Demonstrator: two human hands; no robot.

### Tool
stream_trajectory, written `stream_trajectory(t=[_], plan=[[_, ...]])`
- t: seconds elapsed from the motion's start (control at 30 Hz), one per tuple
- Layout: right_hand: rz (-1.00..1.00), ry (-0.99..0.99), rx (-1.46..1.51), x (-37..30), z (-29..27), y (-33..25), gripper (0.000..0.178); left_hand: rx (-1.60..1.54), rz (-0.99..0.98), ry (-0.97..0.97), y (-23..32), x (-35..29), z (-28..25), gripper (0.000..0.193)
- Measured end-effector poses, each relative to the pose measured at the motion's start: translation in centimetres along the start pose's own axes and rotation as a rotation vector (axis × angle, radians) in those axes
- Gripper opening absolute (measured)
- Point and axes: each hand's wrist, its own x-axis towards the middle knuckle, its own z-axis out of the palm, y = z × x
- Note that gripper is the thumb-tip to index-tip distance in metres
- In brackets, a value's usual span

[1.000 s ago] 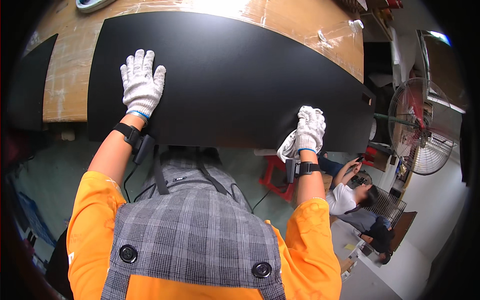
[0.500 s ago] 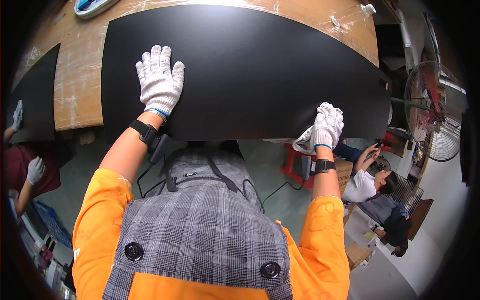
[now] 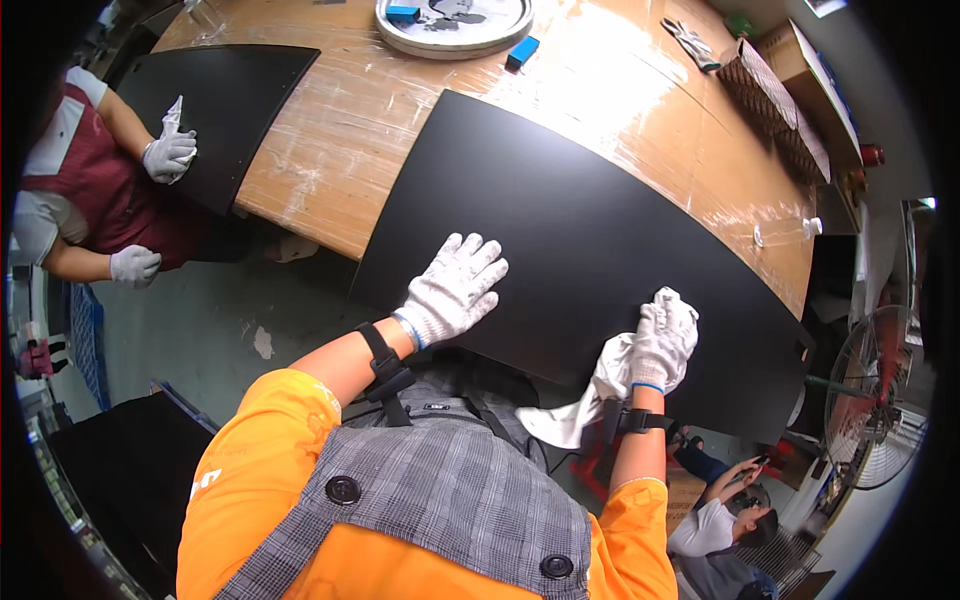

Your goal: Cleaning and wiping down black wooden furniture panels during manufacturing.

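Note:
A large black panel (image 3: 560, 240) with a curved far edge lies flat on the wooden table (image 3: 310, 180). Gloved in white knit, my left hand (image 3: 450, 290) rests on the panel near its front left part, palm down with the fingers spread. My right hand (image 3: 667, 340), in a matching glove, is closed round a white cloth (image 3: 580, 410) and presses it on the panel's right part. The cloth's loose end hangs over the front edge. Part of the cloth is hidden under that hand.
At left, a co-worker's gloved hand (image 3: 170, 155) holds a white cloth on another black panel (image 3: 220, 90). Beyond my panel stand a round tray (image 3: 450, 45), a blue block (image 3: 522, 53) and gloves (image 3: 690, 42). A clear bottle (image 3: 785, 232) lies far right, near a fan (image 3: 875, 400).
The view has turned left, showing more of the co-worker. My left hand now lies closer to the panel's front edge. More of the cloth shows under my right hand.

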Motion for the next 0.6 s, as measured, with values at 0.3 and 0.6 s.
stream_trajectory(t=[0.3, 0.6], plan=[[-0.413, -0.284, 0.274, 5.3, -1.6, -21.5, 0.045, -0.012, -0.586, 0.452, -5.2, -12.7, 0.8, 0.044], [-0.516, -0.218, 0.242, 18.8, 5.5, -36.2, 0.047, -0.275, -0.669, 0.496, -5.2, -13.0, 2.2, 0.042]])
